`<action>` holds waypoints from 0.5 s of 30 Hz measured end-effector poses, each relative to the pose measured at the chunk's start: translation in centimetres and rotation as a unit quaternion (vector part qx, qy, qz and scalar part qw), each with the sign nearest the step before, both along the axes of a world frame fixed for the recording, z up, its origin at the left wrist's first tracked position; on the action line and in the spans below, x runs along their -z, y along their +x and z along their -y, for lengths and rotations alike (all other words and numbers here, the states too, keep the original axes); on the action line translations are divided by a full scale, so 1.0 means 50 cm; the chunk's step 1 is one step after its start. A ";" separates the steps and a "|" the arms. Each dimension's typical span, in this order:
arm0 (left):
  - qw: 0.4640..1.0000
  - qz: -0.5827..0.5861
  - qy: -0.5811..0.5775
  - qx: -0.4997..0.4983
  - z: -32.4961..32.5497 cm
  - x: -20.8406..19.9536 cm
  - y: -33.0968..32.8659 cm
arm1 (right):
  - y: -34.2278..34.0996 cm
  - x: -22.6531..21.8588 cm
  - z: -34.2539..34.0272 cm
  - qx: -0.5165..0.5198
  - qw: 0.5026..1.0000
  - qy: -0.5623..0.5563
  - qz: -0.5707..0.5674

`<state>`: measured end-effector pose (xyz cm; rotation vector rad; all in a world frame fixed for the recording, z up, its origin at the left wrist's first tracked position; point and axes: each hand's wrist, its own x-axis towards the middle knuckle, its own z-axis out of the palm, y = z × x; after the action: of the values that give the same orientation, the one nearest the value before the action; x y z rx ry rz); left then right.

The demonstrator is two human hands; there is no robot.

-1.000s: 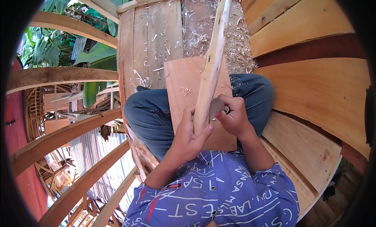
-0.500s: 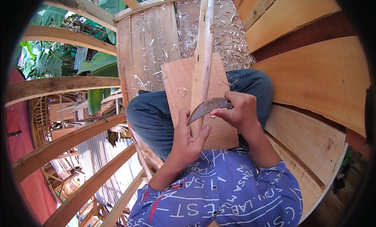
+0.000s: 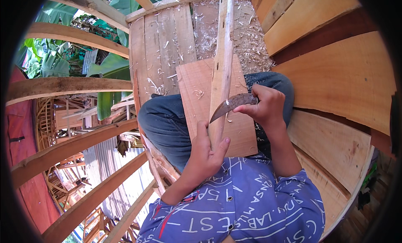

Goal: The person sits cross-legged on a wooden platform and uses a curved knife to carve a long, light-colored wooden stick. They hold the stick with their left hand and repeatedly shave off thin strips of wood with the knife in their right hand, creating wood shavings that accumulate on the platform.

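The left hand (image 3: 209,154) grips the pole (image 3: 221,71) over the flat board (image 3: 194,94); the right hand (image 3: 269,105) clasps 1 curved knife (image 3: 234,103) across it. Shavings (image 3: 251,48) suggest much paring done; what's left, I can't tell.

White capital lettering (image 3: 204,221) across the blue shirt (image 3: 251,233)

On my feed, the knife (image 3: 237,102) is dull, mottled metal. I see pale, dark-flecked wood in the pole (image 3: 220,71), smooth matt wood in the board (image 3: 194,81).
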<state>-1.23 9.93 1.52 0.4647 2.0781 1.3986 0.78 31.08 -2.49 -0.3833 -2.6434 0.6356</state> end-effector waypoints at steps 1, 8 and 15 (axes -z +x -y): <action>1.000 0.011 -0.013 0.004 0.001 -0.001 0.000 | 0.000 -0.003 -0.001 0.004 1.000 -0.004 0.001; 0.999 0.034 0.021 0.010 0.008 -0.014 0.019 | -0.015 0.029 -0.052 0.150 0.984 -0.091 -0.010; 1.000 0.021 -0.016 0.009 0.032 0.012 0.011 | 0.001 -0.008 -0.107 0.070 0.967 -0.240 -0.039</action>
<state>-0.66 8.34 0.94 0.4370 2.0545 1.3506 0.83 36.42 -2.10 -0.6587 -2.3397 1.2176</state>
